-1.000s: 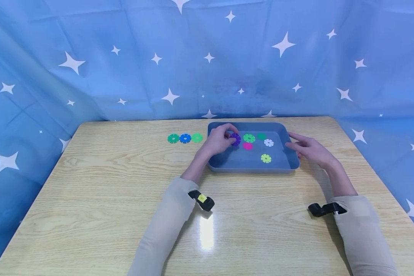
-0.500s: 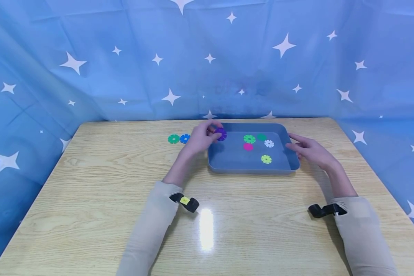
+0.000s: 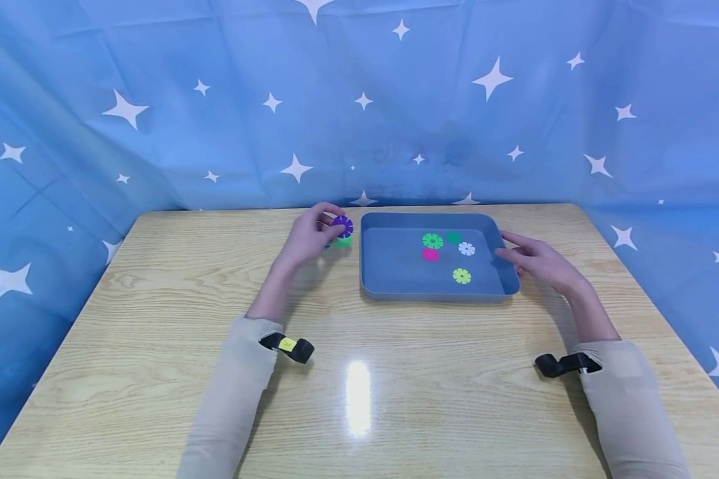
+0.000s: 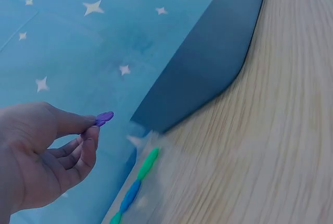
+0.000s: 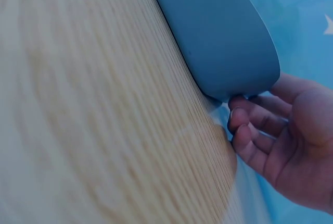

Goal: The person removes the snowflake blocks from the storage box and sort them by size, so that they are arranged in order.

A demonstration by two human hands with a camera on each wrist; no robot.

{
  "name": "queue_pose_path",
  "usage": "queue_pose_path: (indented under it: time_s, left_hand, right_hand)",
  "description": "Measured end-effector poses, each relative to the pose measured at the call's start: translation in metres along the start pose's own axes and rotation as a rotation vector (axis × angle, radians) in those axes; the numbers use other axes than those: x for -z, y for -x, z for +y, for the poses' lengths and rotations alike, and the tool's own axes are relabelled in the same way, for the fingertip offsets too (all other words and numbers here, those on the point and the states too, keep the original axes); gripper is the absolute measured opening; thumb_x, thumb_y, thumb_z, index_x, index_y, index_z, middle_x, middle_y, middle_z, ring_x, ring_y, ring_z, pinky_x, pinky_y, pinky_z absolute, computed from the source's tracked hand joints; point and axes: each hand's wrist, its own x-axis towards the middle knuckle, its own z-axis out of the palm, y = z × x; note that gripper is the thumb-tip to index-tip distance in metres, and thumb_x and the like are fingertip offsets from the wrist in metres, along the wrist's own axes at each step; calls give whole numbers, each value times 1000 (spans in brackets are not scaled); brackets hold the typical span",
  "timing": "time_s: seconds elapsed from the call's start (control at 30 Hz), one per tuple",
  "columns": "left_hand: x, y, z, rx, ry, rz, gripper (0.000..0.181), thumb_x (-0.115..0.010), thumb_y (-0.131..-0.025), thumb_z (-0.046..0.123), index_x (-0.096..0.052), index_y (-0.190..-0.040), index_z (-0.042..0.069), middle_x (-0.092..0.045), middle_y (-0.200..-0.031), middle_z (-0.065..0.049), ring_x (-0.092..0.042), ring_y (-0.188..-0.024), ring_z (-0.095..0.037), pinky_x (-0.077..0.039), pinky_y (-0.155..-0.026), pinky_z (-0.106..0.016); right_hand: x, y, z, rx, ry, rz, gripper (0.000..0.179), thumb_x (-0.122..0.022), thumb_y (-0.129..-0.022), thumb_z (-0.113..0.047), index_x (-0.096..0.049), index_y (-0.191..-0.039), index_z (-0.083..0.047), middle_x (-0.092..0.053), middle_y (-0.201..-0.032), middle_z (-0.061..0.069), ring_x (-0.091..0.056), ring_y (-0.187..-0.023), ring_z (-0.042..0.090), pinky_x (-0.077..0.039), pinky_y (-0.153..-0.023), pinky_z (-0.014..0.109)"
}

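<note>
My left hand (image 3: 308, 238) pinches a purple notched plastic disc (image 3: 343, 227) between thumb and fingers, raised left of the blue-grey tray (image 3: 395, 269). Below it on the table is a row of discs. In the left wrist view these are a light green disc (image 4: 149, 163), a blue disc (image 4: 130, 196) and a darker green disc (image 4: 116, 218). From the head, my hand covers most of that row. My right hand (image 3: 538, 258) grips the tray's right end, thumb at the rim and fingers against the outer wall.
Inside the tray lie a green disc (image 3: 433, 241), a dark green disc (image 3: 454, 237), a pink disc (image 3: 431, 255), a white disc (image 3: 467, 249) and a yellow-green disc (image 3: 462, 276). A starry blue curtain (image 3: 245, 133) hangs behind the wooden table (image 3: 156, 346).
My left hand has lifted the purple disc out of the tray and carried it left, over the row of discs. The right hand and the tray have stayed put.
</note>
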Motion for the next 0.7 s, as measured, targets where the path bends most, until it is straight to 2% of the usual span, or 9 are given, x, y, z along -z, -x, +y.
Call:
queue_pose_path:
  time_s: [0.17,0.5,0.7]
  left_hand:
    - [19,5,-11,23,-31,24,26,-66,-98,7,-63,-123,2,-64,-107,-16,-60,-95,-26,-53,-79,-34]
    - [51,14,-33,97,-13,54,30,-63,-99,5,-60,-129,0,-61,-108,-18,-59,-92,-24,-55,-85,-42]
    - [66,17,-45,136,-26,71,31,-62,-100,3,-58,-130,-3,-61,-107,-21,-61,-92,-27,-57,-86,-41]
  right_hand:
    - [0,0,0,7,-6,-5,70,-55,-105,-37,-24,-160,-8,-46,-78,10,-51,-68,27,-45,-65,34]
    - [1,2,-1,4,6,-11,71,-55,-105,-40,-23,-161,-9,-46,-79,10,-52,-70,25,-46,-66,33]
    - [1,2,-2,-3,17,-11,72,-55,-105,-40,-23,-161,-9,-47,-80,11,-52,-70,26,-45,-67,33]
